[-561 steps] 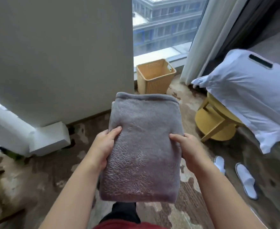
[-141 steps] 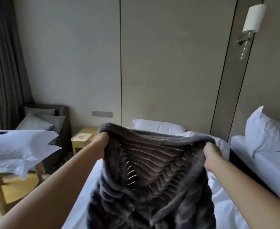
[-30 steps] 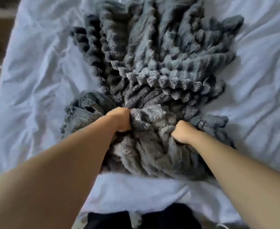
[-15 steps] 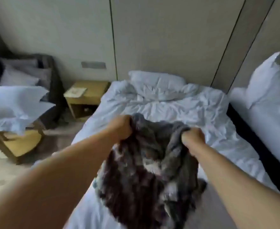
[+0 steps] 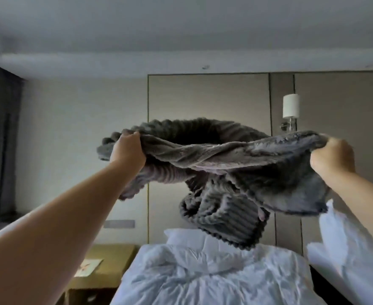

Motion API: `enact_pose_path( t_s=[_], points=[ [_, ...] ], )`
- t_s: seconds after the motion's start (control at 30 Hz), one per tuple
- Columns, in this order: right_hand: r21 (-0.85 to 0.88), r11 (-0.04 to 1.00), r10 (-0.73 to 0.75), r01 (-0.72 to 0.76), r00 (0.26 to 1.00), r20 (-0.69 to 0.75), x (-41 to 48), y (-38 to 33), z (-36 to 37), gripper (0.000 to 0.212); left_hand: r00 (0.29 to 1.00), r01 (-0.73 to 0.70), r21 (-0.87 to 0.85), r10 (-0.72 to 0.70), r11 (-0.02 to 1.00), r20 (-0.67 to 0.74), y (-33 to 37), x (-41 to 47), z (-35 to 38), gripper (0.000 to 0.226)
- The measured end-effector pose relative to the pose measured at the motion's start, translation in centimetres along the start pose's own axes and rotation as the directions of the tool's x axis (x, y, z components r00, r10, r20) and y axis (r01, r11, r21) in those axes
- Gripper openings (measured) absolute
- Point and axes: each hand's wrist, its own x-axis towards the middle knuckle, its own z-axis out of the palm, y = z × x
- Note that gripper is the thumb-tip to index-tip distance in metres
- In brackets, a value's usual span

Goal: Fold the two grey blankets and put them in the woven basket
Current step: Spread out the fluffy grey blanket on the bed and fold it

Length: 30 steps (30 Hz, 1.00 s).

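Gripping grey blanket (image 5: 214,159) in curled fingers of left hand (image 5: 127,150) and right hand (image 5: 333,155); liable to land twisted from bunched middle.

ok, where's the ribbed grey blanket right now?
Head view, centre frame: the ribbed grey blanket is in the air above the white bed, stretched between the left hand and right hand.

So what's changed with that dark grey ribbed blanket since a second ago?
The dark grey ribbed fleece blanket rose from the white bed into the air, its edge stretched wide. The left hand and right hand moved apart; both grip it as before.
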Motion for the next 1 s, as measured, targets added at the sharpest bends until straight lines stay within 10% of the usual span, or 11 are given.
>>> enact_pose_path(
  t_s=[0.27, 0.4, 0.53, 0.77, 1.0],
  points=[
    [-0.05, 0.998, -0.034, 0.039, 0.996, 0.088, -5.0, 5.2, -1.4, 0.037, 0.985, 0.014, -0.109, 0.005, 0.994, 0.175, -0.1, -8.8, 4.7, 0.038],
    [-0.14, 0.985, -0.039, 0.098, 0.927, 0.373, -11.7, 11.3, -1.3, 0.032, 0.91, 0.073, -0.057, -0.043, 0.996, 0.412, -1.2, -17.0, 9.7, 0.037],
    [-0.326, 0.927, 0.135, 0.187, 0.644, 0.753, -21.8, 19.9, -1.5, 0.03, 0.661, -0.019, 0.198, -0.136, 0.98, 0.738, -2.7, -27.7, 13.7, 0.047],
    [-0.538, 0.825, 0.522, 0.172, 0.13, 0.843, -41.6, 30.4, -5.6, 0.036, 0.191, -0.051, 0.246, -0.232, 0.968, 0.954, -3.6, -48.6, 16.9, 0.039],
    [-0.638, 0.759, 0.649, 0.13, -0.239, 0.723, -55.4, 35.7, -14.0, 0.006, 0.033, 0.038, 0.3, -0.301, 0.953, 0.953, -4.9, -65.1, 15.6, 0.031]
  ],
)
